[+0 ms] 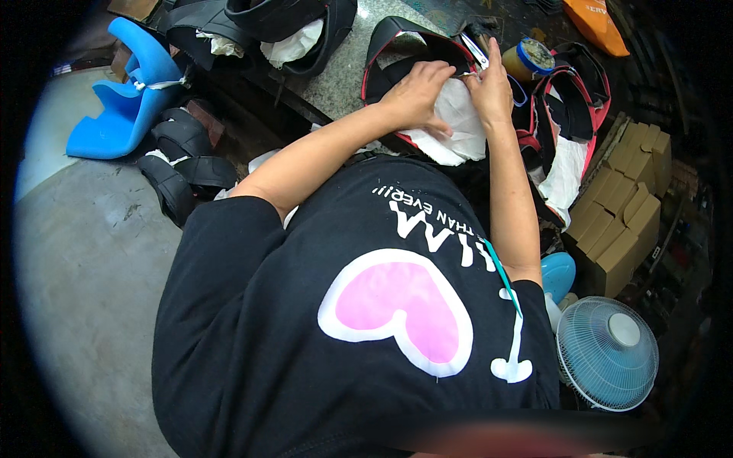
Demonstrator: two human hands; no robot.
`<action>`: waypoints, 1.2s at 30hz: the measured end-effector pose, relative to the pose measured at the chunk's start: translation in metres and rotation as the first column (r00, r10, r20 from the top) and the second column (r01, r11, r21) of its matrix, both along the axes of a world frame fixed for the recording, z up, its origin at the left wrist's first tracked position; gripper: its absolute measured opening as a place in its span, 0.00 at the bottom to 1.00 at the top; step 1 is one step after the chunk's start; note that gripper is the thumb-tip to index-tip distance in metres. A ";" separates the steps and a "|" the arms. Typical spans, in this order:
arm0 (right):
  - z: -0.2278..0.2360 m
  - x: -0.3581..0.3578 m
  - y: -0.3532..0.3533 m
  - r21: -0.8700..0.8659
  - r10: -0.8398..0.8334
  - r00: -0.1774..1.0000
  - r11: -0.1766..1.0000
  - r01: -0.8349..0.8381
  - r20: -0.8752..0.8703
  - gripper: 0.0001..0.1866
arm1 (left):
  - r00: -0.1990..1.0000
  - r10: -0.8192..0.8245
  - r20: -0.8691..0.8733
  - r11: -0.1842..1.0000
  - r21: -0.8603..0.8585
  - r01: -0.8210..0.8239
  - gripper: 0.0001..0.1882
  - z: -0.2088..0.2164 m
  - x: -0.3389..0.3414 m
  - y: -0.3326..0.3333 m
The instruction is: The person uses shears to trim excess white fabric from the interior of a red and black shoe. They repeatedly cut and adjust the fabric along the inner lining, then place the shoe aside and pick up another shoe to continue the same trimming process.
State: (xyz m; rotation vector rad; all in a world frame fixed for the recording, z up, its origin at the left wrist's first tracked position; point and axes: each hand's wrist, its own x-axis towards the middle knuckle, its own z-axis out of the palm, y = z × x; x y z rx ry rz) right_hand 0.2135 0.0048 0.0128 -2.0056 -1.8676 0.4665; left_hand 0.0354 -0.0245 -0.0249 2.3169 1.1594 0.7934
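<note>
A black sandal upper (376, 57) with red edging lies before me at the table edge, its white lining (458, 122) hanging toward my body. My left hand (418, 95) grips its near part, fingers bent over the strap and thumb on the lining. Across from it, my right hand (492, 90) pinches the lining's upper edge between thumb and fingers; one finger points upward. Silver scissor blades (475, 52) show beside the right fingers, and a blue loop (521, 93) shows past that hand. Whether the right hand also holds the scissors cannot be made out.
A second red-edged upper (569, 114) and a blue-rimmed jar (534, 57) are on the right, with cardboard boxes (622, 206) and a fan (608, 351) nearer. Black uppers (259, 30) sit far left, near a blue plastic chair (126, 99) and black straps (183, 153).
</note>
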 end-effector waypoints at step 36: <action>-0.020 0.019 0.035 -0.186 -0.135 0.990 0.974 0.127 -0.032 0.43 | 0.987 0.160 -0.003 0.982 -0.104 -0.159 0.10 -0.003 0.024 0.052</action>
